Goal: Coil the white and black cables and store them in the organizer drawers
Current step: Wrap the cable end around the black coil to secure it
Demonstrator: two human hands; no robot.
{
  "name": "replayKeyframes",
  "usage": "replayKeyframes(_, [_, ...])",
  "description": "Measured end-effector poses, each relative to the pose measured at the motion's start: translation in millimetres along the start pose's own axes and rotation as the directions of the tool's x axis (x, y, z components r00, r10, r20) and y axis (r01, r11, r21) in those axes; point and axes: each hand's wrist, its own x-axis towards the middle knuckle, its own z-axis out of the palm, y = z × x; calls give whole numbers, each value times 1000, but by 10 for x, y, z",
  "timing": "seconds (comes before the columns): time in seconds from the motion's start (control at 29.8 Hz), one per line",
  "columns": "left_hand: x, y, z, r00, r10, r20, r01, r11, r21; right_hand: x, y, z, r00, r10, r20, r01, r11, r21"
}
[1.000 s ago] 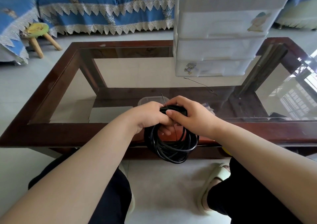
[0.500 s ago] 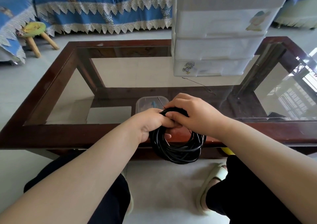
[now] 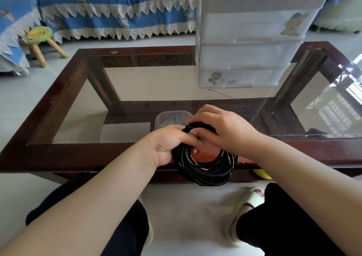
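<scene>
**Black cable coiled and in hand; securing and storing still ahead**

Your left hand (image 3: 168,145) grips the left upper side of the black cable coil (image 3: 205,163), fingers curled round the bundle of turns. Your right hand (image 3: 221,130) covers the top of the coil, its fingers bent over the turns and pinching at the spot where both hands meet. What exactly is pinched there is hidden; it may be a thin tie or the cable's loose end, I cannot tell.

Progress, as I judge it: the black cable is wound into a neat multi-turn ring, so its coiling looks finished or nearly so. What seems left is fastening the top of the ring, then carrying it forward and to the right of your hands to the white organizer drawers (image 3: 248,55), all of which look closed. No white cable is plainly visible, so I cannot say whether it is already stored. A thin dark wire (image 3: 227,97) lies on the glass table (image 3: 64,153) just beyond your right hand, and a clear plastic box (image 3: 166,118) shows past your left fingers.

The coil has no long axis as a ring. It hangs downward from your hands, in front of the table's near edge, its open face turned roughly toward you.
</scene>
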Motion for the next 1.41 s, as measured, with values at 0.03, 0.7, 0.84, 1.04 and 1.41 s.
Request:
replayKeyframes(0.03, [-30, 28, -25, 998, -18, 54, 20, 999, -30, 1, 6, -18, 1000, -11, -11, 11, 1000, 5])
replayKeyframes(0.7, [-33, 67, -124, 979, -205, -19, 195, 952, -236, -90, -25, 38, 955, -298, -1, 288, 926, -245])
replayKeyframes(0.84, [22, -3, -121, 987, -138, -77, 116, 964, -239, -91, -16, 52, 959, -282, 10, 275, 925, -262])
replayKeyframes(1.04, [94, -69, -95, 972, 55, -229, -109, 968, -228, -64, -25, 42, 979, -202, -5, 196, 959, -204])
replayKeyframes(1.41, [36, -46, -77, 984, 38, -173, -80, 967, -240, -83, 4, 106, 996, -36, -80, 36, 999, -11])
